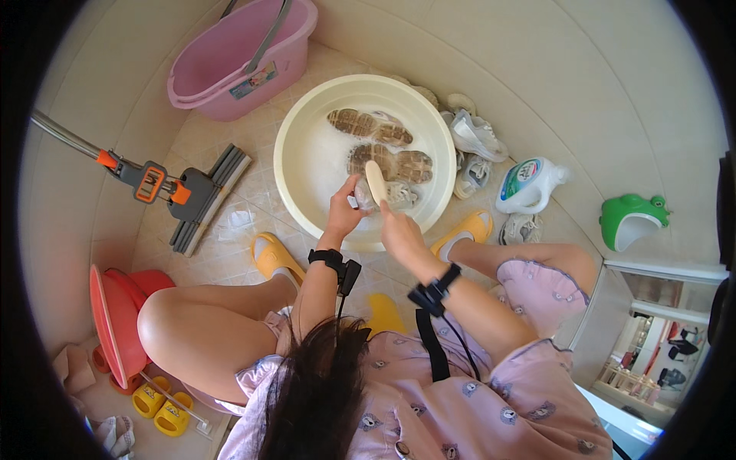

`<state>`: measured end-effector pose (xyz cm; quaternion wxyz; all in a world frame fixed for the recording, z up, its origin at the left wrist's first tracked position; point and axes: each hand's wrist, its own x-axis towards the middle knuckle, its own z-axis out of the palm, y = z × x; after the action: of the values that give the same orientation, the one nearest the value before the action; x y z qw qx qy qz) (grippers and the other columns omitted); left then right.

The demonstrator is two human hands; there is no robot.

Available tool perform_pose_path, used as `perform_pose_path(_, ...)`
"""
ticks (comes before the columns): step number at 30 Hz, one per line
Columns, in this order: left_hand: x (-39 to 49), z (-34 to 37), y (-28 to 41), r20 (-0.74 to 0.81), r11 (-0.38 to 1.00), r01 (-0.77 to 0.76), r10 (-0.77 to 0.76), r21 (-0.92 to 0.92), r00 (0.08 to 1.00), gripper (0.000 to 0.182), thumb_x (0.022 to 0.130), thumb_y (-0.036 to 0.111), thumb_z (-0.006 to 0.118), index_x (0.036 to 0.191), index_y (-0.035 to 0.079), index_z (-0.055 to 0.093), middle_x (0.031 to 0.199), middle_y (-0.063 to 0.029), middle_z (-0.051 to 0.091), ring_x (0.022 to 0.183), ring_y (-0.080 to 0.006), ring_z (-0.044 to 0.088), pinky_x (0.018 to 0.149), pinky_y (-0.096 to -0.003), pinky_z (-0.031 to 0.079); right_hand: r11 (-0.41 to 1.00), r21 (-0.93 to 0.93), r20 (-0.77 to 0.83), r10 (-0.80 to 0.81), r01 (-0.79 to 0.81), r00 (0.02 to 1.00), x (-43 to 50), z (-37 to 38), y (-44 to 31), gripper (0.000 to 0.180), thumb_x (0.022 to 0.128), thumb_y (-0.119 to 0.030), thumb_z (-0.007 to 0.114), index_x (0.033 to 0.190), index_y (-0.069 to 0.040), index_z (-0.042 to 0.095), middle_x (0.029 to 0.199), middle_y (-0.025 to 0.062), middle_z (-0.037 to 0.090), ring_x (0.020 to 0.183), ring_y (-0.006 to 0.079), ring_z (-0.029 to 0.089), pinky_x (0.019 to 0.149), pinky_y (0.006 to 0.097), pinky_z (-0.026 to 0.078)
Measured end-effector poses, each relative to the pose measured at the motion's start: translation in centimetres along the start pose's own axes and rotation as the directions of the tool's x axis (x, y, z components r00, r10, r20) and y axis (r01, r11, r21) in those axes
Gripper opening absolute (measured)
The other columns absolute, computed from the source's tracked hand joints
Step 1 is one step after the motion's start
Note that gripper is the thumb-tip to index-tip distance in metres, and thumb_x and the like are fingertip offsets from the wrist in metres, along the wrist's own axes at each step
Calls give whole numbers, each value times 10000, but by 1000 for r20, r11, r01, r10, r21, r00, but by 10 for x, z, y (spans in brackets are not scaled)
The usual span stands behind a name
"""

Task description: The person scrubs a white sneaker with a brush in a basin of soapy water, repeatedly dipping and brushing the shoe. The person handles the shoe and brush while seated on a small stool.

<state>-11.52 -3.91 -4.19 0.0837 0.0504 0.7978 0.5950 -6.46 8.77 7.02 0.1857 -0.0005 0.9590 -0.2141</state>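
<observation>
My left hand [343,211] grips one end of a pale lace-up sneaker [402,196] low over the near side of a round cream basin [289,190]. In my right hand [404,234] is the handle of a cream brush [376,180], its back facing up; the bristles are hidden, and the brush lies across the sneaker. Beyond them, a shoe with a brown sole [361,160] rests sole up in sudsy water [325,158]. Another upturned shoe [352,122] lies farther back in the basin, its brown tread showing.
Right of the basin are several light sneakers [476,135], a white detergent bottle [526,185] and a green frog-shaped urinal [632,221] on the wall. A pink bucket [270,86] stands at back left, near a sponge mop [210,198]. Red basins [109,322] and yellow slippers [172,413] are lower left.
</observation>
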Motion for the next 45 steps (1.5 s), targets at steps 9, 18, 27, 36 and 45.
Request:
perform_pose_path(9,-4,-9,-34,14,991,127,-127,-30,992,775,541,-68,720,1255,16,431,1062,-117,590,924,-183,565,804,-300,472,994,-32,-10,-108,108,994,5,17,1,485,759,18,433,1244,-3,424,703,206,595,641,347,598,573,409,488)
perform_pose_path(18,-11,-3,-36,74,961,146,-132,-233,989,935,490,-47,779,1305,31,327,1101,-87,563,993,-189,534,867,-292,435,947,303,-282,-19,108,959,-3,-77,68,390,826,-63,500,1214,-95,507,710,196,587,595,200,559,587,306,444)
perform_pose_path(27,24,-22,12,-86,902,430,-430,-20,898,590,533,251,808,972,-62,568,801,-102,619,690,-167,600,576,-279,512,917,291,-178,331,-272,927,-29,-163,72,386,845,-79,513,1230,-71,484,628,74,487,574,106,414,545,261,398)
perform_pose_path(36,38,-26,-13,-459,669,627,-447,398,768,1005,668,547,662,1262,-138,226,1095,-301,497,925,-350,567,766,-401,466,862,503,-239,211,-65,948,-30,-151,89,379,826,-78,501,1205,-57,501,554,162,463,466,164,415,490,320,378)
perform_pose_path(45,15,57,-130,-148,610,636,-766,-473,626,787,665,266,749,1219,15,249,1036,-186,516,974,-301,510,866,-437,407,828,520,-144,327,-210,934,-40,-159,104,386,831,-99,513,1216,-67,494,547,172,490,449,182,445,477,328,381)
